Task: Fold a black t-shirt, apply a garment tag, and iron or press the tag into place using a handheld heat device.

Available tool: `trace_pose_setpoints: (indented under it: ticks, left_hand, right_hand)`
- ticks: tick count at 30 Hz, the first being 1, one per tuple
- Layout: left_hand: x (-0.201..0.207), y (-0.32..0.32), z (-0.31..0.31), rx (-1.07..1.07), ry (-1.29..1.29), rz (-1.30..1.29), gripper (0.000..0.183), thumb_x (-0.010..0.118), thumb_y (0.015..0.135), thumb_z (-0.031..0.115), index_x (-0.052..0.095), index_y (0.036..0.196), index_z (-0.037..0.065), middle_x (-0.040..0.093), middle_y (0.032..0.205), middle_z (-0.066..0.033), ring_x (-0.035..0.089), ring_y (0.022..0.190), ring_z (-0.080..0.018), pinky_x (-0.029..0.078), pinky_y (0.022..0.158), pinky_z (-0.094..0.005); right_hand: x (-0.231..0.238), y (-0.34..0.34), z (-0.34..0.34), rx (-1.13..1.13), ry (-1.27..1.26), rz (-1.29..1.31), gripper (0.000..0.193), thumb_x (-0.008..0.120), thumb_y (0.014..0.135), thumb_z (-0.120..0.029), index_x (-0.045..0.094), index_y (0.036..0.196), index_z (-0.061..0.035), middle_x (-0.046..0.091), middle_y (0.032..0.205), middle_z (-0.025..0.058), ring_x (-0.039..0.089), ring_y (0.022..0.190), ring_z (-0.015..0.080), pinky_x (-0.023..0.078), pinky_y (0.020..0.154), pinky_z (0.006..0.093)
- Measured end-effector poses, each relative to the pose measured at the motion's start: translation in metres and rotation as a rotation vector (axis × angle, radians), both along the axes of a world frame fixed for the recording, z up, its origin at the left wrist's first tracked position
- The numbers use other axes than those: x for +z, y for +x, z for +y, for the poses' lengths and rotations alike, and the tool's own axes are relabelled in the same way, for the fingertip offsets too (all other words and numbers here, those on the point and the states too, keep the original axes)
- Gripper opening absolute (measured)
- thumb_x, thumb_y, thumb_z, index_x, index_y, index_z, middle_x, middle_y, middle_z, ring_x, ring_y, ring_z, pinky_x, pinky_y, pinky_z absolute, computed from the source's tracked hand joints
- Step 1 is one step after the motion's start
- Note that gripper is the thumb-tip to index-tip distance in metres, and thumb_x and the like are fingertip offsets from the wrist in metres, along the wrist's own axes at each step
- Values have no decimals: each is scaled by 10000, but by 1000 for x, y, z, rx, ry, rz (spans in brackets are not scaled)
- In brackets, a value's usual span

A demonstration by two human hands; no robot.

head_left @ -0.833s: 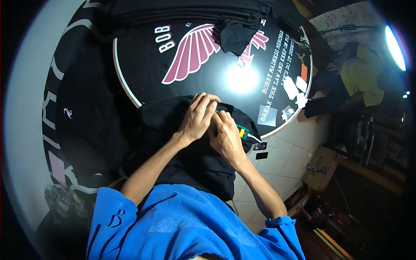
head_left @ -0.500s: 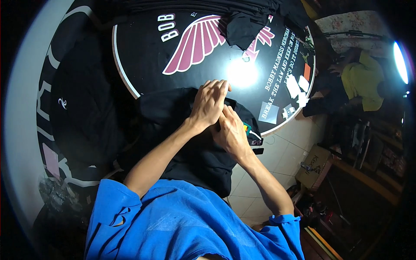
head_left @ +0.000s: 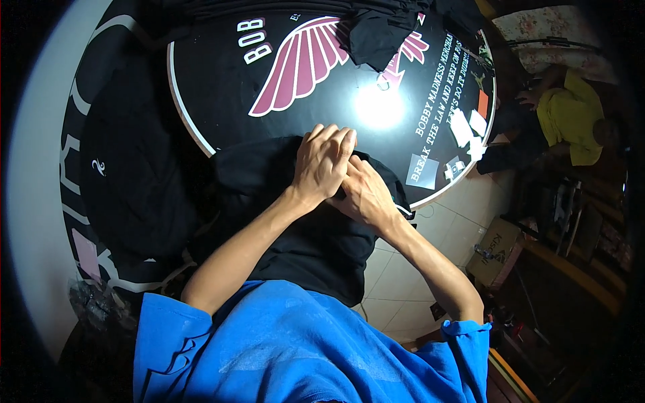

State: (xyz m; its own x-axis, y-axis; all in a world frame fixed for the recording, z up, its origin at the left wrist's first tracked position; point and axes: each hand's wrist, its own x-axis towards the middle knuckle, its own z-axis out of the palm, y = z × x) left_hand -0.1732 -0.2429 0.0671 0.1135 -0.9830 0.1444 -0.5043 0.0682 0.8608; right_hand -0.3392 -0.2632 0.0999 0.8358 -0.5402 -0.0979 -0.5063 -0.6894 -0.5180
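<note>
A black garment [head_left: 302, 248] lies bunched on my lap and over the near rim of a round black table [head_left: 222, 80]. Over its upper part my left hand [head_left: 324, 163] is closed, fingers curled down against the cloth. My right hand [head_left: 366, 193] is pressed close beside it, its fingers closed and partly tucked beneath the left hand. The two hands touch. What lies under the right fingertips is hidden; dark cloth shows around both hands.
Folded black cloth [head_left: 376, 37] lies at the table's far side. White paper scraps [head_left: 461, 127] and a clear square sheet [head_left: 422, 172] lie along its right edge. More black cloth [head_left: 134, 168] is piled at left. A person in a yellow shirt [head_left: 571, 121] and a cardboard box [head_left: 496, 252] are at right.
My right hand has shifted slightly right, its elbow swinging outward. The small green and yellow thing beside it is now mostly out of sight. My left hand stays in nearly the same place.
</note>
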Motion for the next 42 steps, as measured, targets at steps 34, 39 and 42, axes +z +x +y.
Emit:
trace_pose_setpoints:
  ticks: [34,39,42]
  left_hand:
    - [6,1,-4,-10,100,56,481,336,1220,205,654,934,-15,746,937,-128,652,814,-361,527,892,-450]
    - [4,1,-1,0,102,46,498,318,1225,208,653,933,-18,751,935,-136,676,817,-374,544,908,-448]
    - [8,1,-3,-14,129,66,502,308,1227,212,642,932,-19,740,911,-139,684,811,-380,551,888,-457]
  right_hand:
    - [11,2,1,-93,181,185,425,822,991,-432,674,1153,-68,704,1096,116,793,790,376,641,674,488]
    - [8,2,0,-80,177,154,420,821,993,-431,690,1124,-54,717,1101,111,796,800,370,645,677,479]
    - [7,1,0,-81,191,162,420,821,995,-429,695,1123,-49,722,1106,113,796,797,366,647,676,468]
